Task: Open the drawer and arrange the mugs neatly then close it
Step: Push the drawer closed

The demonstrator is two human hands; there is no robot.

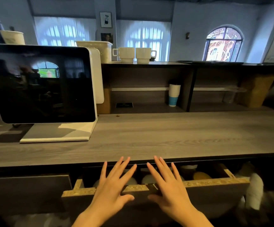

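A dark drawer under the wooden counter stands partly pulled out, its raw chipboard top edge showing. Inside it I glimpse rounded mugs, white ones near the middle and a yellow one to the right; most of them are hidden by my hands and the counter's edge. My left hand and my right hand lie side by side over the drawer's front edge, fingers spread and pointing forward, palms down, holding nothing.
A screen on a white stand sits on the counter at the left. Two white mugs and a white bin stand on the top shelf. A white and blue cup is in the shelf cubby. Pale objects lie right of the drawer.
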